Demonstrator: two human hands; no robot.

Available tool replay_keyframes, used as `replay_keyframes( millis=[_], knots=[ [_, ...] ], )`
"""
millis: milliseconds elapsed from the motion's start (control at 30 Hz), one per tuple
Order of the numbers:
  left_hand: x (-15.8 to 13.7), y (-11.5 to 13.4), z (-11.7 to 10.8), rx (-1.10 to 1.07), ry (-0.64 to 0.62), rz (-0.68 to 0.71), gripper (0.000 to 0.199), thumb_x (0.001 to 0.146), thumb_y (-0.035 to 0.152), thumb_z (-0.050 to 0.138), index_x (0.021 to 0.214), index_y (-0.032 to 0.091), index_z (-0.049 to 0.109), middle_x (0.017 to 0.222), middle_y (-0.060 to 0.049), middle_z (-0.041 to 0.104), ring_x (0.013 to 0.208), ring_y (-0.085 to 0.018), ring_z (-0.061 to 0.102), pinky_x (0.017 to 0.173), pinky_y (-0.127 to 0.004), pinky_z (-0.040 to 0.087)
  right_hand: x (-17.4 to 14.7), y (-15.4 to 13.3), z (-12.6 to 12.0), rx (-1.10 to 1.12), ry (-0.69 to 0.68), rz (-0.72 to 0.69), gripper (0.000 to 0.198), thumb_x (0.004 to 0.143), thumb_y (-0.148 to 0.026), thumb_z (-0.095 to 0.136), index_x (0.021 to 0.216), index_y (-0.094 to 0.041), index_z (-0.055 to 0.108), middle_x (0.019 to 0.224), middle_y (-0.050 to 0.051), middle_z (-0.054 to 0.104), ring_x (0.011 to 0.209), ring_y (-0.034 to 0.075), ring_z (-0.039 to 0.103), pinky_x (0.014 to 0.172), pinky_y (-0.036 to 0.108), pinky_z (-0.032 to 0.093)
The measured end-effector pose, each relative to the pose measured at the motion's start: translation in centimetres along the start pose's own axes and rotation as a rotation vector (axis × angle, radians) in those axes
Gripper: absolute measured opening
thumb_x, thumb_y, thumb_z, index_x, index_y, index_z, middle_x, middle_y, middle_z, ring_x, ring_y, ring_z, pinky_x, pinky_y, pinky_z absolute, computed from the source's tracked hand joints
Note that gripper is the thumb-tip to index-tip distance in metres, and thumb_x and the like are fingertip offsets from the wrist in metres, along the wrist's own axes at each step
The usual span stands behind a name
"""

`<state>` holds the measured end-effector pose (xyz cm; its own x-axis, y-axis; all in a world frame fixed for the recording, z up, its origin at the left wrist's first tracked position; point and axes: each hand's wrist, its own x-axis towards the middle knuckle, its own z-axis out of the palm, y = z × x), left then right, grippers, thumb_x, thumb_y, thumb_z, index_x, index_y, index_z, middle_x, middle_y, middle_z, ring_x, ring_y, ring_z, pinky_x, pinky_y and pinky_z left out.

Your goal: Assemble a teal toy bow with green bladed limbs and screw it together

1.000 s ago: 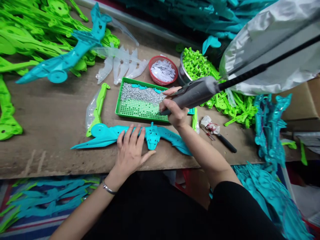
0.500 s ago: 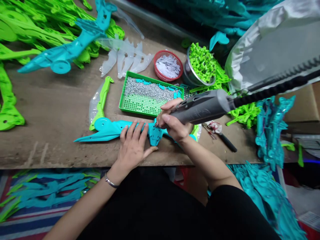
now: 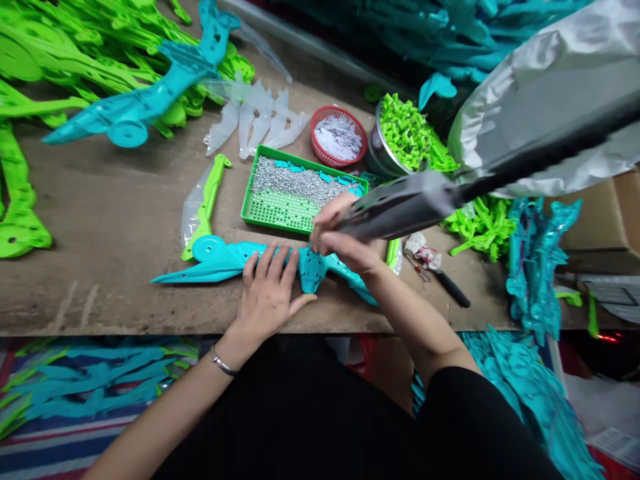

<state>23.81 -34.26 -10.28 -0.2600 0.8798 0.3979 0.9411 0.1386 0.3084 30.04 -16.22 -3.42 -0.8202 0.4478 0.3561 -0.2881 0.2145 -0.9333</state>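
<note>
A long turquoise plastic part (image 3: 225,259) lies along the near side of the bench, pointed at its left end. My left hand (image 3: 267,287) holds it down, fingers laid across the top and thumb by the lower edge of its raised middle block (image 3: 313,270). My right hand (image 3: 345,240) is closed around a grey electric screwdriver (image 3: 395,207), blurred, its tip end at that block; the bit is hidden by my fingers. Beside the part's left end rests a green arm piece with a clear blade (image 3: 204,210). Another green piece (image 3: 393,253) shows behind my right wrist.
A green tray (image 3: 280,217) of small screws stands just beyond my hands. Behind it are a red basket (image 3: 340,160) of pale pieces and a metal bowl (image 3: 377,150) of green parts. A black-handled tool (image 3: 453,288) lies right. Green parts (image 3: 125,73) pile up left.
The screwdriver and its cord have shifted and blurred, its rear end slightly lower and to the left. My right hand stays at the middle block; my left hand keeps its place on the part.
</note>
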Motion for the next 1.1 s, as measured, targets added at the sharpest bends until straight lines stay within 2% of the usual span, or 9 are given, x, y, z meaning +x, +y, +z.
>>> replay_keyframes(
  millis=[100,167,267,367,533,700,900,1000,1100],
  knots=[
    [0.1,0.0,-0.2,-0.001,-0.021,0.004,0.085,0.085,0.063,0.062,0.144,0.005,0.046,0.142,-0.024,0.055,0.136,-0.040,0.045,0.115,-0.053,0.021,0.9,0.4,-0.6,0.088,0.249,-0.105,0.022,0.084,-0.038,0.069,0.099,-0.025,0.059,0.055,-0.009,0.054,0.044,0.010,0.050,0.048,0.026,0.045],
    [0.0,0.0,-0.2,-0.005,-0.023,0.006,0.085,0.085,0.062,0.063,0.146,0.005,0.044,0.143,-0.025,0.054,0.137,-0.041,0.044,0.115,-0.054,0.021,1.3,1.2,-0.9,0.043,0.373,-0.084,0.023,0.082,-0.040,0.070,0.096,-0.025,0.059,0.053,-0.009,0.053,0.044,0.010,0.050,0.050,0.026,0.046],
    [-0.1,0.0,-0.1,-0.006,-0.017,0.008,0.082,0.087,0.058,0.063,0.147,0.005,0.043,0.143,-0.025,0.054,0.137,-0.041,0.044,0.115,-0.054,0.022,1.5,2.6,-1.0,-0.045,0.439,0.003,0.030,0.079,-0.050,0.071,0.086,-0.024,0.059,0.052,-0.008,0.050,0.045,0.010,0.050,0.051,0.027,0.046],
    [-0.1,0.0,0.0,0.000,-0.009,0.005,0.079,0.088,0.057,0.062,0.145,0.005,0.045,0.143,-0.024,0.054,0.137,-0.040,0.044,0.115,-0.054,0.022,1.5,3.4,-1.0,-0.054,0.445,0.023,0.032,0.078,-0.051,0.072,0.080,-0.023,0.058,0.052,-0.008,0.050,0.045,0.010,0.050,0.051,0.027,0.045],
    [-0.1,0.0,-0.1,0.006,-0.010,0.005,0.080,0.087,0.059,0.063,0.145,0.007,0.046,0.145,-0.024,0.053,0.138,-0.040,0.044,0.116,-0.053,0.022,1.4,3.7,-1.1,-0.006,0.398,0.005,0.028,0.079,-0.045,0.073,0.089,-0.022,0.060,0.051,-0.009,0.052,0.044,0.010,0.050,0.050,0.027,0.044],
    [0.0,0.1,-0.3,-0.002,-0.034,-0.003,0.071,0.085,0.060,0.064,0.145,0.025,0.051,0.148,-0.022,0.049,0.139,-0.040,0.042,0.113,-0.056,0.025,1.7,3.6,-1.1,-0.052,0.400,0.041,0.036,0.077,-0.053,0.072,0.093,-0.022,0.062,0.052,-0.009,0.051,0.044,0.010,0.050,0.051,0.027,0.045],
    [-0.2,0.0,-0.2,-0.044,-0.057,-0.016,0.070,0.085,0.054,0.067,0.146,0.026,0.050,0.147,-0.021,0.049,0.140,-0.040,0.040,0.113,-0.057,0.024,0.6,0.0,-0.6,-0.025,0.430,0.016,0.033,0.077,-0.052,0.072,0.092,-0.025,0.061,0.052,-0.008,0.050,0.044,0.012,0.049,0.049,0.028,0.045],
    [-0.3,-0.1,0.1,-0.066,-0.033,-0.027,0.068,0.085,0.052,0.067,0.146,0.028,0.049,0.147,-0.019,0.050,0.140,-0.039,0.041,0.114,-0.056,0.022,-1.7,-2.2,0.2,0.036,0.323,-0.022,0.023,0.080,-0.038,0.072,0.098,-0.027,0.064,0.054,-0.007,0.054,0.044,0.013,0.052,0.046,0.029,0.044],
    [-0.2,0.0,0.2,-0.048,-0.017,-0.020,0.066,0.086,0.054,0.065,0.145,0.027,0.051,0.146,-0.019,0.052,0.139,-0.039,0.042,0.113,-0.055,0.022,-4.3,-3.5,0.8,0.101,0.219,0.022,0.022,0.082,-0.029,0.069,0.103,-0.027,0.064,0.057,-0.006,0.057,0.049,0.015,0.055,0.049,0.030,0.046]
  ],
)
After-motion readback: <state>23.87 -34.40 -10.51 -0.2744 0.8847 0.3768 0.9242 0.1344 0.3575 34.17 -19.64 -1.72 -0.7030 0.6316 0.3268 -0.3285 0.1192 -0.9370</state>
